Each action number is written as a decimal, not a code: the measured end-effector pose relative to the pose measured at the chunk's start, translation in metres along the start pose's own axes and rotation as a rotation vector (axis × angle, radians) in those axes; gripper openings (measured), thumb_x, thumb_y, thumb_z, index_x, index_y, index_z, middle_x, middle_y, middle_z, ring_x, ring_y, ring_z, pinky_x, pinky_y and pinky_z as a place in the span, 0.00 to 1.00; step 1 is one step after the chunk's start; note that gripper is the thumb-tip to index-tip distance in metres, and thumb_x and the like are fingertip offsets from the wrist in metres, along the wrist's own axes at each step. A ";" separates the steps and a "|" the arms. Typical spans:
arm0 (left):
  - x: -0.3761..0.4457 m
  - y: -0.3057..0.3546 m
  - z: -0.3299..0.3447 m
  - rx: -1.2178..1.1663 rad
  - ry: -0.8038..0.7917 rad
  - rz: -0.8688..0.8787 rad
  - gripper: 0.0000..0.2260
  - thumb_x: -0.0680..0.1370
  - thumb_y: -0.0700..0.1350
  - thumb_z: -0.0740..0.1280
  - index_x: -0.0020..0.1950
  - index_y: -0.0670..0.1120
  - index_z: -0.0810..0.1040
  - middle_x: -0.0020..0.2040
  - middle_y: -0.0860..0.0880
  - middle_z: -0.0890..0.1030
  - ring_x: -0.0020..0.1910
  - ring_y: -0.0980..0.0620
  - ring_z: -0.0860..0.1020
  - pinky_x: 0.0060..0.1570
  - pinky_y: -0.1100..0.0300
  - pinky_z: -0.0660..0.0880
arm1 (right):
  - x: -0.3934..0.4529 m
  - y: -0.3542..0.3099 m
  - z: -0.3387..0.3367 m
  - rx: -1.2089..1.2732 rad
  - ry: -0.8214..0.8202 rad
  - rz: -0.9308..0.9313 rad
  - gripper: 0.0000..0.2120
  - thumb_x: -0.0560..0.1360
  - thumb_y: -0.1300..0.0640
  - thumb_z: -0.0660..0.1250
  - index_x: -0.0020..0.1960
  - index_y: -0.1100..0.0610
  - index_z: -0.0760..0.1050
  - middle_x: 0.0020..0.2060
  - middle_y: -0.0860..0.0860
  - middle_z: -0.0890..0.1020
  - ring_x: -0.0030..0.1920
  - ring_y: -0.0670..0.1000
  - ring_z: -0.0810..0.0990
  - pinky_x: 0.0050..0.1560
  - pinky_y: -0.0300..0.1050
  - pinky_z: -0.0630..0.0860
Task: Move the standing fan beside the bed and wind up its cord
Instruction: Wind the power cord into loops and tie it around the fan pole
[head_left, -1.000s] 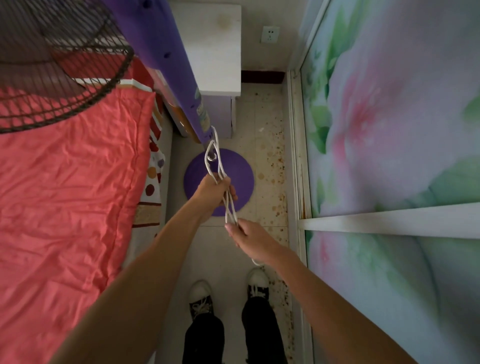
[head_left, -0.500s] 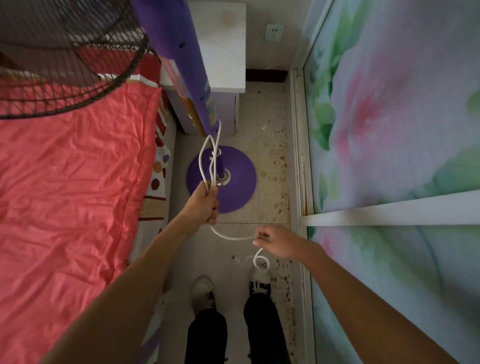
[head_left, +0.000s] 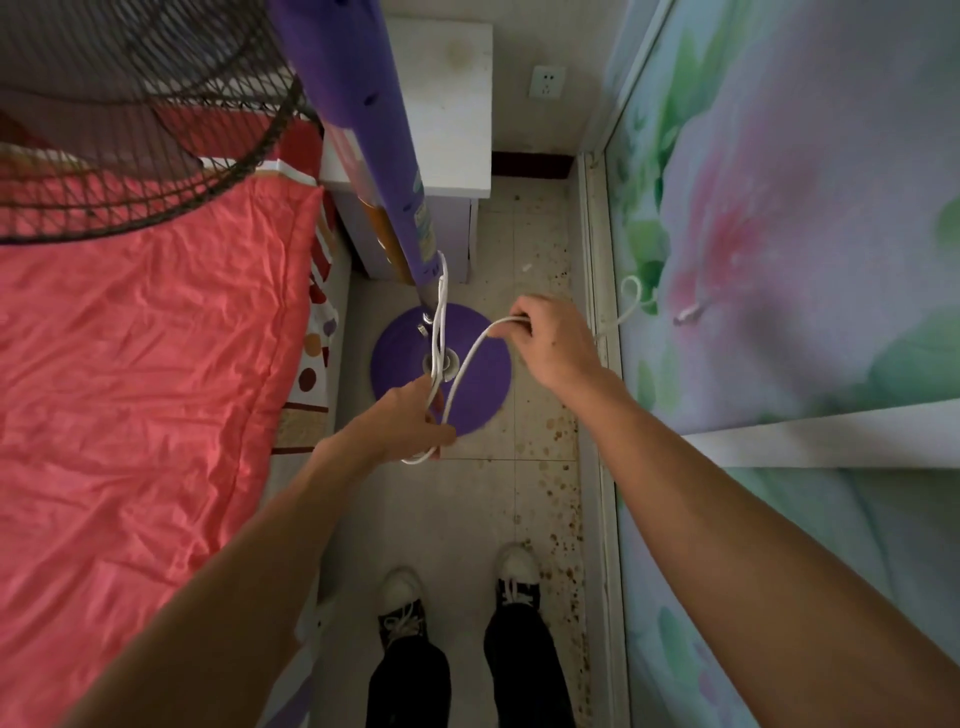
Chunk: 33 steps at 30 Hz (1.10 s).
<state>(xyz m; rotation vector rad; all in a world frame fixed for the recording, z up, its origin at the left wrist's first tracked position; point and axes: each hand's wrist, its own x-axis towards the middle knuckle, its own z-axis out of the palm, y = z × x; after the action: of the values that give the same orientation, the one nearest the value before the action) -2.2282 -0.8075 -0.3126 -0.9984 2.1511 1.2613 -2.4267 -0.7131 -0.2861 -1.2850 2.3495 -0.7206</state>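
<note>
The purple standing fan (head_left: 358, 104) stands between the bed (head_left: 135, 374) and the wardrobe, its round base (head_left: 483, 374) on the floor and its dark wire cage (head_left: 130, 104) over the bed. A white cord (head_left: 467, 364) hangs from the pole in loops. My left hand (head_left: 410, 423) grips the bundle of loops low over the base. My right hand (head_left: 556, 343) is raised to the right and pinches a further stretch of the cord. The cord's free end with its plug (head_left: 685, 314) swings out in front of the wardrobe door.
A white bedside cabinet (head_left: 447, 93) stands behind the fan, with a wall socket (head_left: 546, 82) beside it. The flowered sliding wardrobe door (head_left: 805, 260) bounds the narrow stained floor strip (head_left: 540, 493) on the right. My two shoes (head_left: 457, 592) are at the bottom.
My right hand has lifted from low near my shoes up and to the right, drawing the cord into an arc. The plug end has swung toward the wardrobe. My left hand kept its grip.
</note>
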 end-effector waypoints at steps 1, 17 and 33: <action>-0.002 0.000 -0.001 -0.023 0.028 0.017 0.10 0.75 0.46 0.72 0.49 0.49 0.71 0.41 0.49 0.81 0.37 0.54 0.82 0.35 0.63 0.76 | 0.005 -0.002 -0.001 -0.047 -0.010 -0.029 0.16 0.73 0.45 0.70 0.44 0.59 0.79 0.40 0.52 0.78 0.39 0.50 0.77 0.41 0.45 0.75; -0.005 -0.050 -0.020 -0.481 0.088 0.021 0.15 0.84 0.49 0.58 0.42 0.46 0.77 0.24 0.53 0.76 0.23 0.58 0.72 0.24 0.67 0.70 | 0.045 0.039 -0.036 -0.617 -0.308 -0.390 0.09 0.76 0.63 0.68 0.56 0.59 0.79 0.52 0.55 0.77 0.61 0.56 0.72 0.77 0.59 0.51; -0.003 -0.010 0.007 -0.500 0.047 0.021 0.10 0.83 0.44 0.62 0.45 0.41 0.74 0.30 0.48 0.75 0.28 0.52 0.76 0.34 0.59 0.76 | -0.013 0.010 0.020 0.696 -0.018 0.518 0.09 0.83 0.52 0.61 0.51 0.55 0.76 0.28 0.50 0.75 0.21 0.46 0.70 0.21 0.39 0.69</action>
<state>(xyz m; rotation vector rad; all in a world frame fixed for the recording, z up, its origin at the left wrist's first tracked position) -2.2179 -0.8032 -0.3195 -1.2047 1.9192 1.8558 -2.4162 -0.7029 -0.3070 -0.3676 1.9875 -1.1749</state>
